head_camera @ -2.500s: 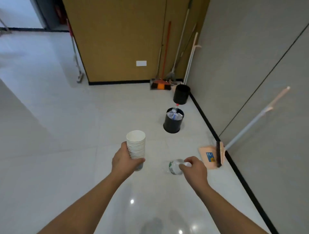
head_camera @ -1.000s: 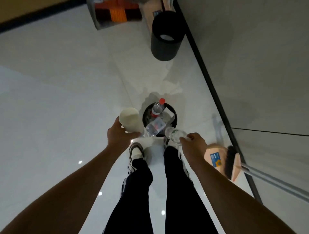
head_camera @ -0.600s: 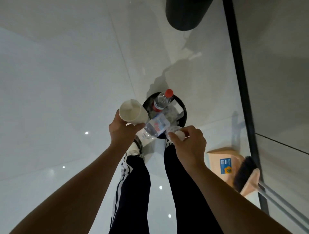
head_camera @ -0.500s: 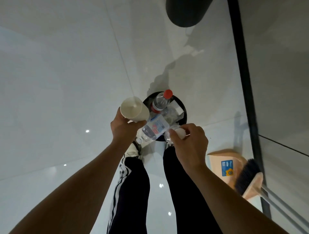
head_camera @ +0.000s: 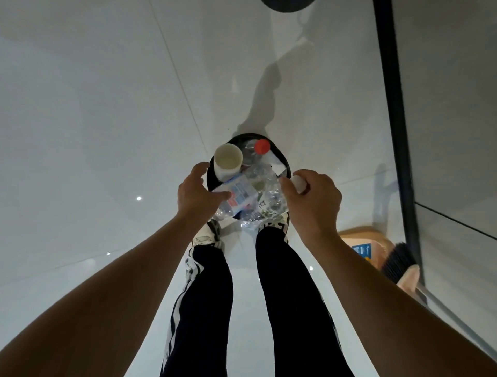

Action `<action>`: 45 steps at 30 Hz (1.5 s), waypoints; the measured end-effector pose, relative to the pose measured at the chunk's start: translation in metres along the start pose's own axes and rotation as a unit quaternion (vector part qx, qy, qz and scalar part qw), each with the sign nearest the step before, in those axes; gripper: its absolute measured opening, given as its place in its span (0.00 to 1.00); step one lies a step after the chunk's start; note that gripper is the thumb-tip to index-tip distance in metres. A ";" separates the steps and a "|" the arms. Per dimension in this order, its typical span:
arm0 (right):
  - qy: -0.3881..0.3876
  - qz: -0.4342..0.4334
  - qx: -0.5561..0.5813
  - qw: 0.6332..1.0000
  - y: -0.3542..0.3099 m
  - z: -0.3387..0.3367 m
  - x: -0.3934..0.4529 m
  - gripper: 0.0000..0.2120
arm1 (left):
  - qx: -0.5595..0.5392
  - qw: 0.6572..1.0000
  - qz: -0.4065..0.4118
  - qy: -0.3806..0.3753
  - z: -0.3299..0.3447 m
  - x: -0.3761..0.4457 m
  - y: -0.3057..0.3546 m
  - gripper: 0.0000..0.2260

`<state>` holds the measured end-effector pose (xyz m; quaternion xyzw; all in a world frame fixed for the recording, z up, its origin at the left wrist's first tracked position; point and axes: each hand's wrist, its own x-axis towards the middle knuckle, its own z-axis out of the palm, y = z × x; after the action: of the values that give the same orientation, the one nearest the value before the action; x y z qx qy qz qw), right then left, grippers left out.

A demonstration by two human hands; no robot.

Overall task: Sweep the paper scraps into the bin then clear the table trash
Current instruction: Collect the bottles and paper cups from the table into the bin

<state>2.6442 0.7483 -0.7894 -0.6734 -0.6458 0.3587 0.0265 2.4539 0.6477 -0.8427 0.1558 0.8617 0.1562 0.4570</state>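
The black bin (head_camera: 285, 163) stands on the floor right in front of my shoes, heaped with plastic bottles, among them one with a red cap (head_camera: 262, 146) and one with a blue label (head_camera: 240, 194). The stack of white paper cups (head_camera: 228, 161) sits upright at the bin's left edge. My left hand (head_camera: 198, 194) hovers just below the cups with its fingers spread and nothing in them. My right hand (head_camera: 310, 200) grips the white-capped end of a clear crumpled bottle (head_camera: 270, 193), which lies over the bin's near side.
A second black bin (head_camera: 287, 3) shows at the top edge. To my right, a peach dustpan (head_camera: 361, 238) and a black-bristled broom (head_camera: 398, 261) lean by the black skirting (head_camera: 390, 107) of the grey wall. White tiled floor spreads to the left.
I walked up to the bin and bent over it. My left hand let go of the cup stack, which now rests in the bin. My right hand lowered the clear bottle onto the heap.
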 end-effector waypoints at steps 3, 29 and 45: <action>0.003 0.010 0.009 1.000 0.005 0.013 0.003 0.12 | 0.012 1.000 0.010 0.009 0.002 0.002 0.002 0.31; 0.192 0.427 0.171 0.867 0.046 0.043 -0.073 0.18 | 0.033 0.999 -0.013 0.015 0.013 -0.023 -0.039 0.16; 0.172 0.227 0.125 0.950 0.022 0.014 -0.095 0.17 | 0.113 0.992 0.055 -0.002 -0.030 -0.071 -0.022 0.27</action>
<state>2.6643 0.6538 -0.7680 -0.8452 -0.4111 0.3119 0.1392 2.4638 0.5949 -0.7831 0.2539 0.8630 0.0823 0.4288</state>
